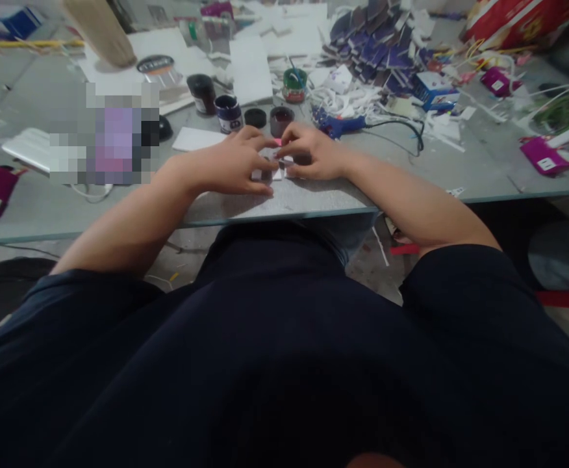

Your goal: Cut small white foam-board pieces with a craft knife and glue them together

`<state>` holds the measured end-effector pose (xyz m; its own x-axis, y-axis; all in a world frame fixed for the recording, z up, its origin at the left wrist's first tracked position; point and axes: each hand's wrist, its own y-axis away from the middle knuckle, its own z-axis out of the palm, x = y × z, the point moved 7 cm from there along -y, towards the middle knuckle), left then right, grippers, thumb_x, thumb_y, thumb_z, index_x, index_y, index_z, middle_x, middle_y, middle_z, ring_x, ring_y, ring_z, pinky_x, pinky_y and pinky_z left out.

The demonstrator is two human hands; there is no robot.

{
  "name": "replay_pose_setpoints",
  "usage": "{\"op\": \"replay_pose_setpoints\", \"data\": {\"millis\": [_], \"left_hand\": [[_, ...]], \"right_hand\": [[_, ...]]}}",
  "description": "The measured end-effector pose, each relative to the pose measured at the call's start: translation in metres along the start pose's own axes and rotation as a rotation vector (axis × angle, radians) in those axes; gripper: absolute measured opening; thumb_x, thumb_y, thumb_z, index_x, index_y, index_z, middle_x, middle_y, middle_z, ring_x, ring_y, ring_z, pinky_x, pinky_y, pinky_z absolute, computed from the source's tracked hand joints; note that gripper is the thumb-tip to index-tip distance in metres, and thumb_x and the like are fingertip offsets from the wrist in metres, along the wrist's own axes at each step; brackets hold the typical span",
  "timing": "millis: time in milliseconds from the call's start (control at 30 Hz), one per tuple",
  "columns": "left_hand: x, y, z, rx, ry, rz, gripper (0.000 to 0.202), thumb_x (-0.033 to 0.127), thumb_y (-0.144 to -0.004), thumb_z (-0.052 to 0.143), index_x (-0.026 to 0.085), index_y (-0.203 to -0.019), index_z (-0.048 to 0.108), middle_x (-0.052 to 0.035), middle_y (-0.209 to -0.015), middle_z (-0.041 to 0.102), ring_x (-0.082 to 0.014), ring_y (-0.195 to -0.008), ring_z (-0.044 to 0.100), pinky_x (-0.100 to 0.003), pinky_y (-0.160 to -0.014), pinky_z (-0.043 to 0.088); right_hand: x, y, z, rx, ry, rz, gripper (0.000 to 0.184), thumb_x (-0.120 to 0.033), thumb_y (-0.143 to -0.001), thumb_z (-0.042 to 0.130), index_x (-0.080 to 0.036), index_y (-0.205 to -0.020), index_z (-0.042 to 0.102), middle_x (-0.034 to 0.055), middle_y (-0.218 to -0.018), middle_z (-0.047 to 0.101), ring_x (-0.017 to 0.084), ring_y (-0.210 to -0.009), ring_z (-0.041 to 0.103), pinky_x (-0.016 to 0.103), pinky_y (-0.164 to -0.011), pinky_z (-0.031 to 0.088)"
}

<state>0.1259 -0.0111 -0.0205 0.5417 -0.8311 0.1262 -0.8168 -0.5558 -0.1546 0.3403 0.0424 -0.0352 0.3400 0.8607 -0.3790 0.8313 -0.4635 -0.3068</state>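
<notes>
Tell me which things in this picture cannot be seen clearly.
All in the head view:
The small white pieces are mostly covered by the left hand and the right hand; shape and grip cannot be told.
A blurred patch hides whatever lies behind it.
The red box is cut off by the top edge.
The label on the paint jar is too small to read.

The grey table (314, 201) carries small white pieces (277, 174) at centre, paint jars (228, 114) at twelve o'clock, a blue glue gun (338, 123) at one and a magenta pouch (547, 158) at three.
</notes>
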Motion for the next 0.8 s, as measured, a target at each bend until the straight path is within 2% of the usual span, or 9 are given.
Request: {"op": "replay_pose_setpoints", "data": {"millis": [133, 267, 367, 500, 633, 800], "left_hand": [[0.0, 0.002, 0.001, 0.006, -0.03, 0.011, 0.057, 0.076, -0.113, 0.084, 0.041, -0.157, 0.096, -0.0087, -0.193, 0.07, -0.0522, -0.179, 0.056, -0.07, -0.151, 0.045], [0.003, -0.001, 0.001, 0.04, -0.044, 0.002, 0.051, 0.074, -0.115, 0.082, 0.04, -0.149, 0.098, -0.0089, -0.185, 0.075, -0.05, -0.176, 0.058, -0.07, -0.149, 0.046], [0.008, -0.005, -0.001, 0.062, -0.074, -0.031, 0.051, 0.07, -0.121, 0.073, 0.034, -0.145, 0.1, -0.0142, -0.176, 0.079, -0.0489, -0.173, 0.06, -0.071, -0.145, 0.049], [0.012, -0.012, -0.002, 0.071, -0.096, -0.104, 0.053, 0.062, -0.124, 0.062, 0.03, -0.142, 0.101, -0.0161, -0.169, 0.083, -0.0456, -0.165, 0.066, -0.069, -0.136, 0.055], [0.011, -0.015, -0.002, 0.091, -0.08, -0.144, 0.05, 0.057, -0.12, 0.064, 0.027, -0.137, 0.101, -0.0147, -0.172, 0.083, -0.0434, -0.159, 0.069, -0.068, -0.133, 0.056], [0.007, -0.013, -0.002, 0.114, -0.014, -0.104, 0.046, 0.065, -0.12, 0.065, 0.034, -0.132, 0.098, -0.0099, -0.168, 0.084, -0.0382, -0.15, 0.067, -0.067, -0.133, 0.057]], "right_hand": [[-0.003, -0.004, 0.004, -0.006, 0.0, -0.002, 0.044, -0.069, -0.118, 0.082, -0.036, -0.144, 0.096, 0.0152, -0.163, 0.076, 0.044, -0.155, 0.072, 0.068, -0.14, 0.058], [-0.002, -0.009, 0.004, 0.05, -0.027, 0.064, 0.041, -0.073, -0.113, 0.086, -0.04, -0.135, 0.098, 0.0141, -0.144, 0.082, 0.046, -0.15, 0.071, 0.073, -0.142, 0.056], [-0.004, -0.012, 0.004, 0.06, -0.054, 0.063, 0.04, -0.075, -0.107, 0.09, -0.043, -0.131, 0.098, 0.0134, -0.132, 0.084, 0.047, -0.147, 0.07, 0.076, -0.142, 0.056], [-0.01, -0.017, 0.001, 0.046, -0.091, 0.085, 0.032, -0.067, -0.102, 0.089, -0.044, -0.122, 0.097, 0.0118, -0.128, 0.086, 0.046, -0.145, 0.071, 0.078, -0.142, 0.054], [-0.017, -0.02, -0.003, 0.042, -0.152, 0.163, 0.023, -0.057, -0.091, 0.094, -0.044, -0.11, 0.095, 0.0101, -0.121, 0.087, 0.045, -0.144, 0.072, 0.074, -0.136, 0.058], [-0.024, -0.019, -0.008, 0.033, -0.236, 0.245, 0.017, -0.044, -0.081, 0.098, -0.045, -0.096, 0.09, 0.0088, -0.125, 0.086, 0.045, -0.148, 0.071, 0.072, -0.134, 0.058]]}}
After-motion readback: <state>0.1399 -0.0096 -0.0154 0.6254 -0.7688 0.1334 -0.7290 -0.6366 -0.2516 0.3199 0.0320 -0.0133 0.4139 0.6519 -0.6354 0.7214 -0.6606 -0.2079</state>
